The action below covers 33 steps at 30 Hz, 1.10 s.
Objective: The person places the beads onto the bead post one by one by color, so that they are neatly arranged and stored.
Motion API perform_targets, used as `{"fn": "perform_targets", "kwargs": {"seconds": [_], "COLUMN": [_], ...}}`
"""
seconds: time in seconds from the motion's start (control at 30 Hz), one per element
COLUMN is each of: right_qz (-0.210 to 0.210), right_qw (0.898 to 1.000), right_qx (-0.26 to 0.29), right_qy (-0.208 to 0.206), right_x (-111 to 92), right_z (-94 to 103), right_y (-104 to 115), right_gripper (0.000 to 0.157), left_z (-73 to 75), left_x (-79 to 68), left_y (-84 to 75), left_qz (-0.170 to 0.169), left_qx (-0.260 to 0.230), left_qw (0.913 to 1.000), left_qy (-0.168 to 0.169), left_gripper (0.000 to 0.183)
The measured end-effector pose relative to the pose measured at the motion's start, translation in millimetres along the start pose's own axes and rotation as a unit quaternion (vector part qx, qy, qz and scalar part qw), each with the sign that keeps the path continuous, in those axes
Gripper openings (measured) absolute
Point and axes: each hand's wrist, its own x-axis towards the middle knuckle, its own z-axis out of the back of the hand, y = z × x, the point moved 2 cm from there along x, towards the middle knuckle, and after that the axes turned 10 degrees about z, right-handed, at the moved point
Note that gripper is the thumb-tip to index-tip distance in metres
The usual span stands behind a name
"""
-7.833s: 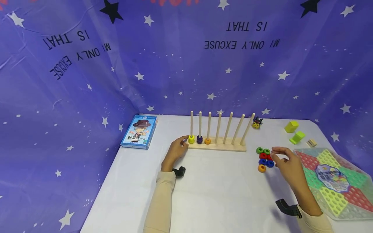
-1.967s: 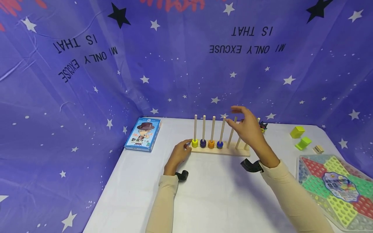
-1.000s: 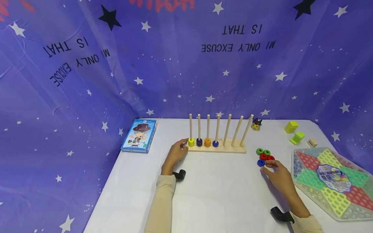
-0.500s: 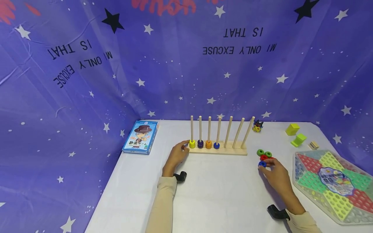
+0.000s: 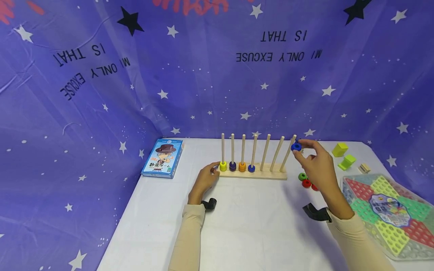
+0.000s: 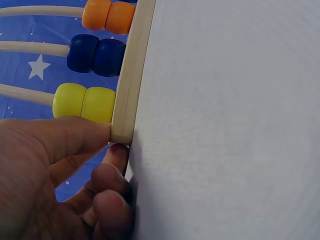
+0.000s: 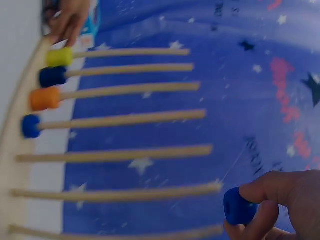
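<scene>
A wooden peg rack (image 5: 252,175) with several upright pegs stands across the table. My left hand (image 5: 205,180) holds its left end, thumb and fingers at the corner of the base. Stacked on the first three pegs are two yellow beads (image 6: 84,102), two dark blue beads (image 6: 96,56) and two orange beads (image 6: 108,16). The fourth peg carries one blue bead (image 5: 251,168); the pegs to its right are bare. My right hand (image 5: 318,165) pinches another blue bead (image 7: 240,206) in the air, close to the tops of the rightmost pegs.
Green beads (image 5: 302,176) and red beads (image 5: 306,183) lie under my right hand, partly hidden. A hexagonal game board (image 5: 390,210) is at the right, with lime blocks (image 5: 340,149) and a small wooden piece (image 5: 364,168) behind it. A blue card box (image 5: 163,158) lies at the left.
The orange pair was completed and a blue bead now sits on the fourth peg. My right hand has picked the other blue bead off the table and lifted it towards the pegs. My left hand stays put.
</scene>
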Motion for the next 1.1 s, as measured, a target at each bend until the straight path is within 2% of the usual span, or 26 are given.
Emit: {"fn": "perform_targets", "kwargs": {"seconds": [0.1,0.2,0.33,0.43,0.6,0.83,1.0,1.1], "right_qz": [0.027,0.042,0.043,0.05,0.056,0.055,0.062,0.065], "right_qw": [0.999,0.997,0.995,0.993,0.993,0.992,0.993,0.995], "right_qx": [0.025,0.046,0.059,0.054,0.038,0.023,0.039,0.052], "right_qy": [0.01,0.037,0.074,0.088,0.097,0.11,0.091,0.055], "right_x": [20,36,51,57,63,63,57,50], "right_z": [-5.4,-19.7,-40.5,-52.4,-63.4,-68.7,-58.1,-44.0], "right_y": [24,43,57,63,65,60,57,48], "right_gripper": [0.044,0.041,0.038,0.038,0.036,0.039,0.045,0.045], "left_z": [-0.6,0.3,-0.1,0.2,3.8,4.8,4.4,4.3], "left_x": [-0.9,-1.7,-2.4,-2.9,-3.5,-4.0,-3.3,-2.3], "left_y": [0.6,1.6,2.2,1.6,-2.4,-2.3,-1.8,-0.9], "left_qz": [0.004,0.005,-0.001,-0.007,-0.009,-0.018,-0.017,-0.016], "left_qx": [-0.003,0.0,0.003,0.003,0.013,0.011,0.012,0.016], "left_qw": [1.0,1.0,1.0,1.0,0.9998,0.9997,0.9997,0.9997], "left_qy": [0.001,0.001,-0.004,-0.006,-0.009,-0.011,-0.009,-0.008], "left_gripper": [0.043,0.043,0.043,0.043,0.044,0.044,0.043,0.043]}}
